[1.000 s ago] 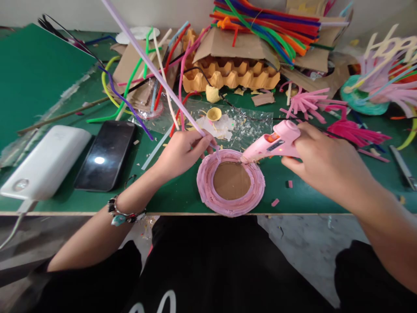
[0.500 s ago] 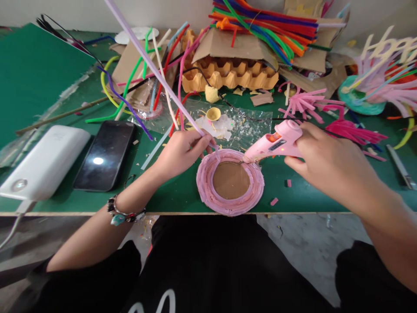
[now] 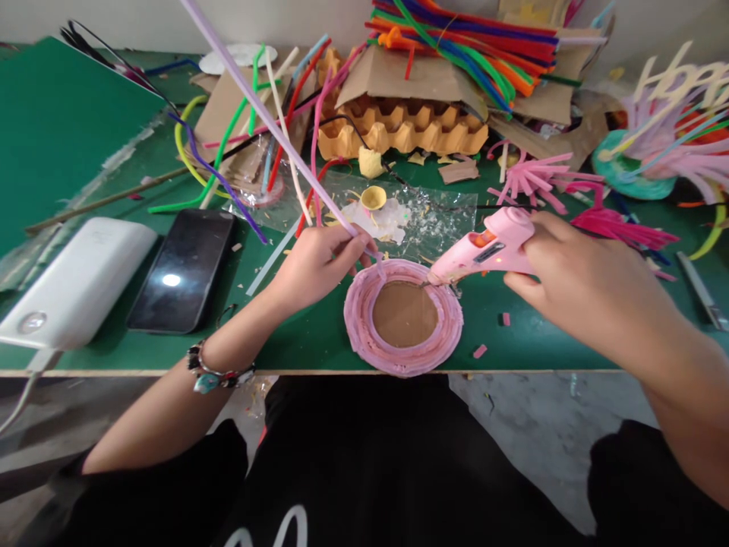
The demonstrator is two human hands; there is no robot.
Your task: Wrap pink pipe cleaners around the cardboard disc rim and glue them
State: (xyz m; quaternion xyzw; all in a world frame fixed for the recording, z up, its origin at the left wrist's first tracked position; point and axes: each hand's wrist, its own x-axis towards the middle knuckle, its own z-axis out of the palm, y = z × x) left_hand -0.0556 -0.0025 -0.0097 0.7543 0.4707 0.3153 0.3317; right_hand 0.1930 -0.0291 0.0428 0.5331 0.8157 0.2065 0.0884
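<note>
Between thumb and fingers, my left hand (image 3: 327,262) pinches a lilac pipe cleaner (image 3: 267,118), whose long end slants up to the left. Its lower end meets the inner edge of a pink ring (image 3: 358,334) of coiled pipe cleaners. Brown cardboard (image 3: 404,315) shows inside the ring, which lies at the table's front edge. My right hand (image 3: 581,281) is wrapped round the handle of a pink glue gun (image 3: 478,247). The gun's nozzle points left and down at the ring's upper right inner edge; whether it touches cannot be made out.
A smartphone (image 3: 182,273) and a white power bank (image 3: 80,281) lie at left. An egg carton (image 3: 404,137) and a bundle of coloured pipe cleaners (image 3: 472,45) are at the back. Pink tassels (image 3: 529,178), a decorated teal ring (image 3: 632,171) and a craft knife (image 3: 700,292) lie at right.
The glue gun and my right hand have shifted very slightly to the right. My left hand keeps its pinch on the pipe cleaner, and the ring stays almost in place.
</note>
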